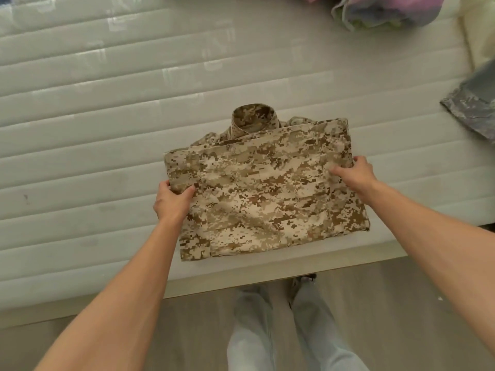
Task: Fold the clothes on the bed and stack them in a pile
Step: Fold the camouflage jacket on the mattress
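Camo shirt (267,199), edges apparently gripped, both hands

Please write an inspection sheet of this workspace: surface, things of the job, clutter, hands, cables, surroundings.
Surface: white ribbed mattress, bare of sheets, shiny in places.
Job's things: camouflage shirt folded into a rectangle near the mattress edge, collar at the far side.
Clutter: pastel clothes at the far right; grey garment at the right edge.
Hands: left hand holds the shirt's left edge, thumb on top; right hand holds the right edge, thumb on top.
Cables: nothing seen.
Surroundings: wooden floor; the person's legs in light jeans stand at the bed.
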